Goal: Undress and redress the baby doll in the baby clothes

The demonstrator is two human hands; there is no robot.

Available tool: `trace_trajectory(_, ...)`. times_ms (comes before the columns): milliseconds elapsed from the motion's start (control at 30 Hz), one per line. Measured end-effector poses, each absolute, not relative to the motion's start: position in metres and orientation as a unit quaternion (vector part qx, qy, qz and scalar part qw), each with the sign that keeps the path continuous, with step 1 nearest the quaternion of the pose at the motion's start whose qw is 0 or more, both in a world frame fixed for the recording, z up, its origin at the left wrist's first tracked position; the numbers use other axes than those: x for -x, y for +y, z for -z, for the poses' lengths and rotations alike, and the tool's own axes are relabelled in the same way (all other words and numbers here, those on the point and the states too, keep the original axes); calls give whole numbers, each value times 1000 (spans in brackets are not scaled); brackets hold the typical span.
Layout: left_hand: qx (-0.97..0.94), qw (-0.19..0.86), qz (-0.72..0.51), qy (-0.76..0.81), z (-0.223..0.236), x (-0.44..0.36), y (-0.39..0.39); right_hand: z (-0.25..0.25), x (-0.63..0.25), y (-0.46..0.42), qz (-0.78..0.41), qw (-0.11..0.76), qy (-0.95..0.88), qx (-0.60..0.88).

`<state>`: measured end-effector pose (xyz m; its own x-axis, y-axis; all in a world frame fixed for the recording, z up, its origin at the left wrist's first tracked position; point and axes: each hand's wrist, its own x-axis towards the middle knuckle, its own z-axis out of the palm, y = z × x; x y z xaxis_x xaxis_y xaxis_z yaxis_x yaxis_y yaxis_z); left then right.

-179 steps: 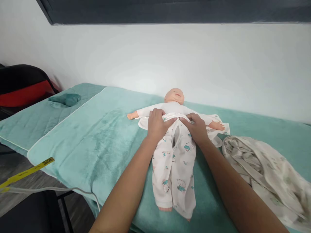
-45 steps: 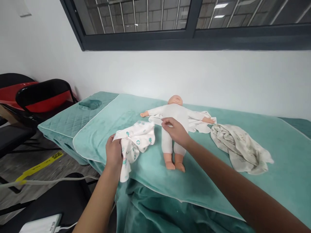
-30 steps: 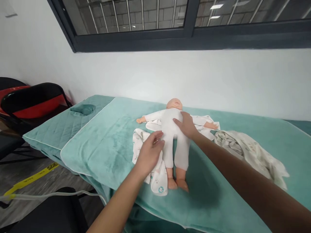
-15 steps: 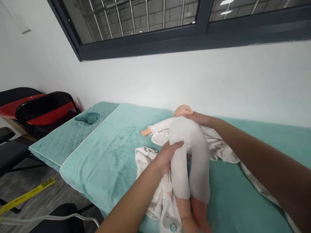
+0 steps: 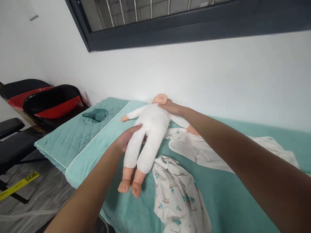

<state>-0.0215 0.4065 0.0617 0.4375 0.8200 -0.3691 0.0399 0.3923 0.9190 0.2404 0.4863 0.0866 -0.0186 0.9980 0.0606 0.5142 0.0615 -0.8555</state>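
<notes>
A baby doll [image 5: 152,121] with a white cloth body lies on its back, head toward the wall and feet toward me. My left hand [image 5: 127,137] grips its hip and upper thigh at the left, thumb on top and fingers beneath. At the neck and shoulder, my right hand [image 5: 170,106] is closed around the doll, its fingers partly hidden behind the head. A printed white baby garment [image 5: 178,194] lies crumpled to the right of the doll's feet. Another white garment [image 5: 201,149] is spread beyond it, partly covered by my right forearm.
The teal padded bed [image 5: 136,213] runs along the white wall, with a quilted section and a face hole [image 5: 94,115] at its left end. Black and red chairs [image 5: 58,103] stand at the left. A dark-framed window [image 5: 157,29] is above.
Both hands have carried the doll to the left, off the garments. Its legs now point down and left, and both garments show more fully to its right. The view has shifted slightly.
</notes>
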Motion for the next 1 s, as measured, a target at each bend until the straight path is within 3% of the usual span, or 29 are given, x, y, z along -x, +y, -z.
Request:
trace_trajectory(100,-506,660,-283,477,-47,35,414,-75,-230,503,-321,319,-652,608)
trace_trajectory(200,-556,557,-287,546,-42,39,415,-68,-241,506,-271,208,-680,648)
trace_trajectory(333,-693,199,-304,623,-51,35,389,-61,-288,473,-237,87,-674,694)
trace_trajectory(433,-866,39,-226,444,-59,25,343,-61,-335,420,-203,21,-655,728)
trace_trajectory(533,-960,43,-95,260,-59,9,291,-67,-370,358,-159,-21,-644,748)
trace_trajectory(667,-979,40,-28,199,-56,-16,247,-80,-376,286,-121,-40,-674,727)
trace_trajectory(1000,-920,119,-245,281,-105,-104,203,-155,-297,151,19,-25,-825,564)
